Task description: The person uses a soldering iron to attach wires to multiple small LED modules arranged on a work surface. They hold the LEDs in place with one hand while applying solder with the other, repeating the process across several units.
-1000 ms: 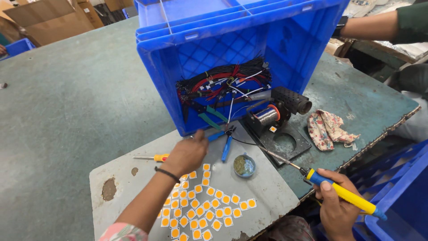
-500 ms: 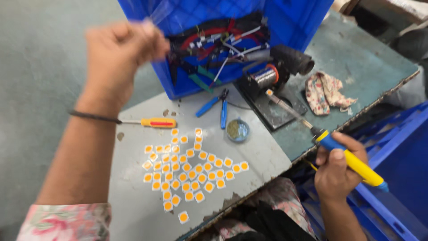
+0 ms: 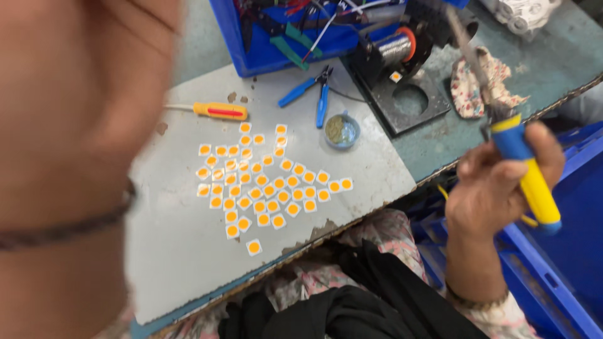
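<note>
Left hand (image 3: 75,125), blurred, bare-fingered; thin dark band (image 3: 63,226) at wrist below fingers. Right hand (image 3: 496,182): bare fingers, dark bangle (image 3: 474,300), floral-print sleeve (image 3: 521,320) beyond.

White squares (image 3: 264,188) with orange centres; yellow screwdriver (image 3: 220,111) with a red stripe; blue pliers (image 3: 311,94); blue-and-yellow soldering iron (image 3: 526,172); floral rag (image 3: 480,88); grey tabletop (image 3: 176,251).

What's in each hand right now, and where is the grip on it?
The right hand holds a soldering iron by its blue-and-yellow handle, tip raised. The left hand is blurred close to the camera; whether it holds anything cannot be told.
</note>
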